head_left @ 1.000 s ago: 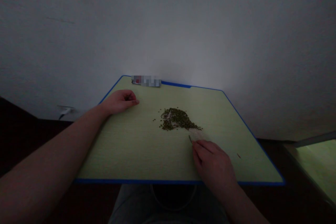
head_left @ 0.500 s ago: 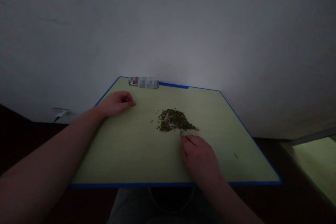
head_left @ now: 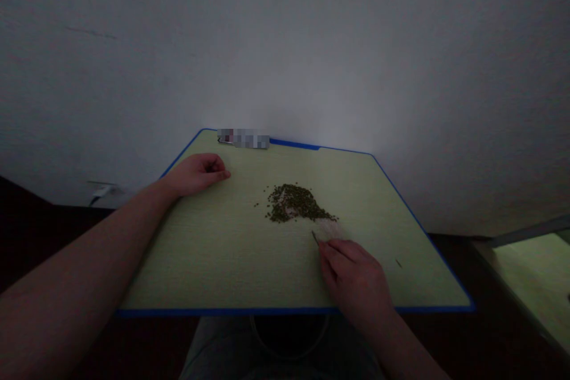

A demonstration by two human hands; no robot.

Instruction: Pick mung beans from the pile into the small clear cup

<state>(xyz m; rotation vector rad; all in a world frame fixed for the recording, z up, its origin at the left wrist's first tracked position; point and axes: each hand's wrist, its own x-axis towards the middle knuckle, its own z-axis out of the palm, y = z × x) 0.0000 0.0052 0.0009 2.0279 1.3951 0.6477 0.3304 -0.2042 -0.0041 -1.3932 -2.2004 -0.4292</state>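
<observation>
On the pale green board (head_left: 214, 261) lies a pile of small green-brown grains (head_left: 296, 205), like mung beans, with pinkish-white bits among them. A patch of small whitish grains (head_left: 328, 227) borders its near right side. My right hand (head_left: 356, 273) is just short of that patch, its fingers pinching a small, thin dark piece (head_left: 315, 238). The tip of the piece points toward the pile; its kind is too small to make out. My left hand (head_left: 198, 174) rests on the left of the board with fingers curled and nothing visible in them.
A blurred-out flat item (head_left: 243, 139) lies at the board's far left edge, against the wall. A thin dark sliver (head_left: 399, 263) sits to the right. Below the near edge, a round dark container (head_left: 289, 335) stands between the legs. A plugged cable (head_left: 101, 192) is low at left.
My right hand has drawn back toward me and slightly right, away from the pile, uncovering the whitish grains and the thin piece. My left hand has stayed in place.
</observation>
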